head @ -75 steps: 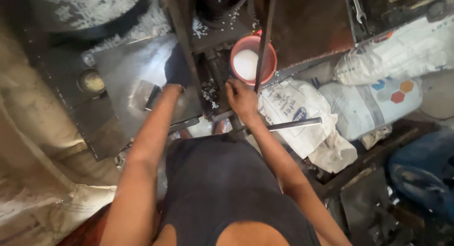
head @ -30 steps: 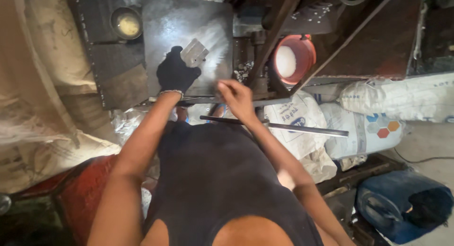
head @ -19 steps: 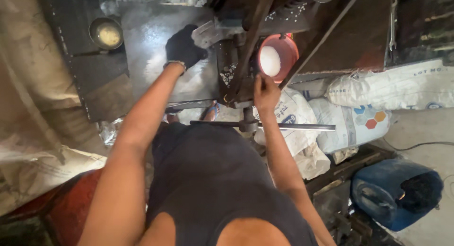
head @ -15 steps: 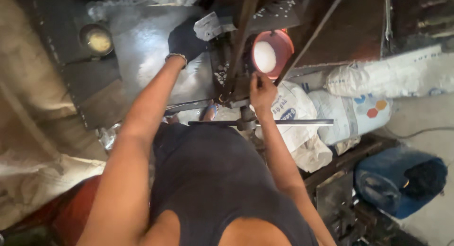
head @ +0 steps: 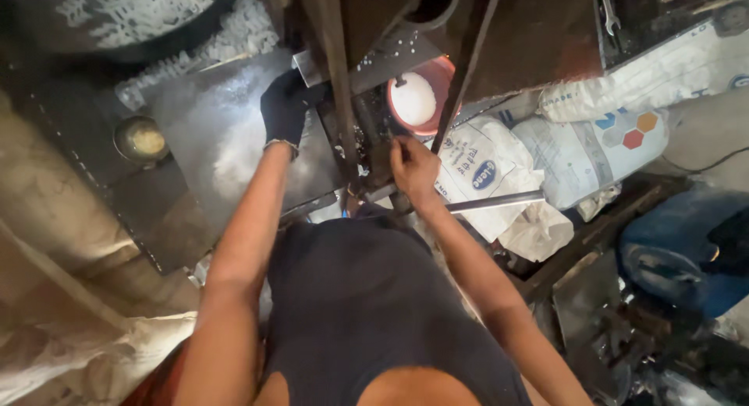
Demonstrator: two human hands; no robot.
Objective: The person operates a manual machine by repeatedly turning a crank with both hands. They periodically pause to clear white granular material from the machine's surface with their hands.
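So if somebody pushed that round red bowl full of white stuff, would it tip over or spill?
The round red bowl of white powder looks wide and low, so it would probably slide rather than tip. It seems nearly full, so a hard shove might spill some. The powder likely makes it fairly heavy.

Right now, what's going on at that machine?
A person stands over a dark metal machine. The left hand, in a black glove, rests on a pale flat piece at the top of the steel plate. The bare right hand grips a part of the machine's frame just below an orange bowl of white material. White sacks lie to the right.
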